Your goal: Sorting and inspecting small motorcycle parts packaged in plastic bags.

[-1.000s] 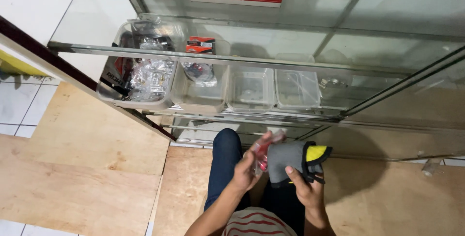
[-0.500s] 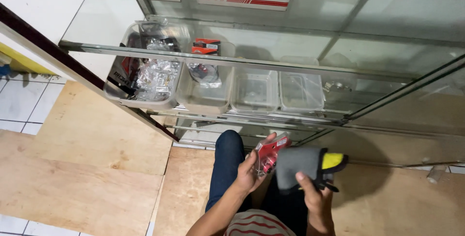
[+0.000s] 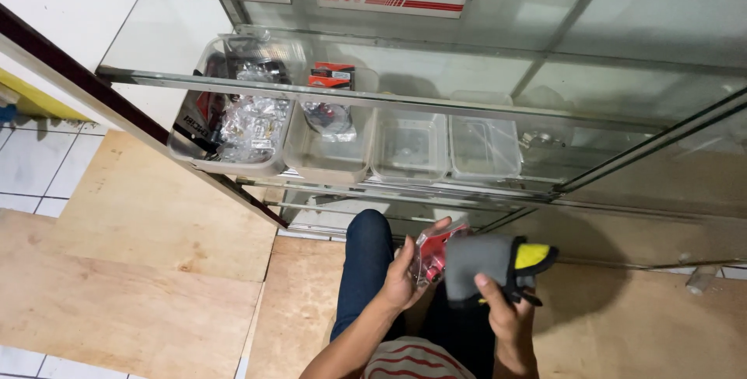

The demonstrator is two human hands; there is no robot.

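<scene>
Landmark: the glass display case (image 3: 498, 75), clear panes in thin metal framing, straight ahead of me.

My left hand (image 3: 401, 278), just below the case's lower edge, curls around a small clear plastic packet (image 3: 432, 254) with something red and glossy inside; thumb on top, fingers wrapped beneath. Crinkly, shiny film.

My right hand (image 3: 502, 313), beside it and a little further from the case, is closed on a grey handheld device (image 3: 482, 270): matte, rounded body, yellow end, black trigger part sticking out to the side. The packet and the device touch.

On the case's shelf sits a row of translucent rectangular plastic tubs (image 3: 408, 149). The one furthest left is heaped with small crumpled clear bags (image 3: 253, 122).

Below the case: bare plywood floor (image 3: 140, 270), pale, flat grain. My knee in dark denim (image 3: 366, 262) points toward the case.
</scene>
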